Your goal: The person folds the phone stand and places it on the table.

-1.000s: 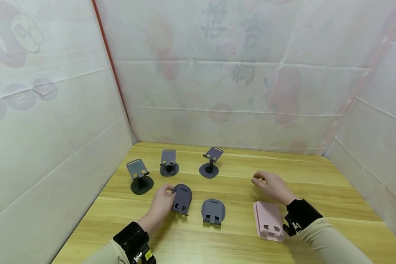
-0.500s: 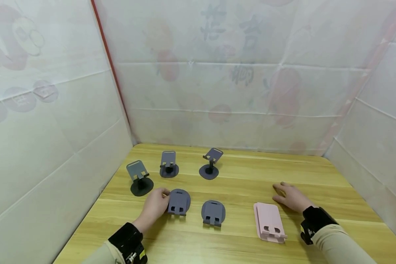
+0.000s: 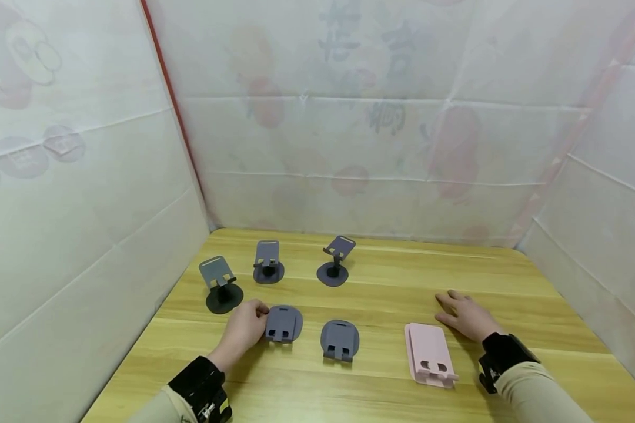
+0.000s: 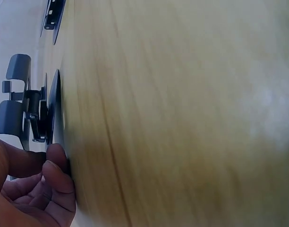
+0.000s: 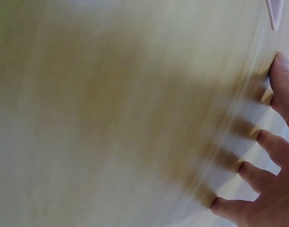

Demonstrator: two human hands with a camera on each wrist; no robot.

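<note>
From the head view I see my left hand resting on the table with its fingertips against the left edge of a folded grey stand, which now lies flat; a second ago that stand was tilted up off the wood in my grip, so it has been set down and I judge this piece is placed. Just right of that hand's stand lies a second folded grey stand, and beyond my fingers three unfolded stands stand upright in a row. My right hand has come down from the air and lies flat, fingers spread, holding nothing, with the folded pink stand just to its left, close but apart. In the left wrist view my curled fingers touch the rim of the grey stand; I see contact at thumb and forefinger but no firm pinch, so I read it as a loosened touch. In the right wrist view my right fingers are spread and pressed straight on the bare wood, released, with only a pink corner showing past the forefinger.
</note>
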